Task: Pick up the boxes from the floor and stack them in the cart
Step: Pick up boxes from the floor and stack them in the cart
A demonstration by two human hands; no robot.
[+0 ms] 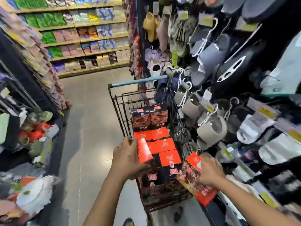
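Note:
A black wire cart [119, 110] with a blue handle stands in the aisle ahead of me. Several red-and-black boxes [164, 144] are stacked inside it, two standing upright at the far end. My left hand [126, 158] grips a red box [144, 151] tilted over the cart's left side. My right hand [210, 172] holds another red box [193, 175] with a meat picture, just outside the cart's right wall. Both hands are blurred by motion.
Slippers [211, 128] hang on hooks close along the right of the cart. A low display of goods [32, 132] lines the left. Shelves of packets [84, 36] close the aisle's far end. Grey floor [91, 128] runs left of the cart.

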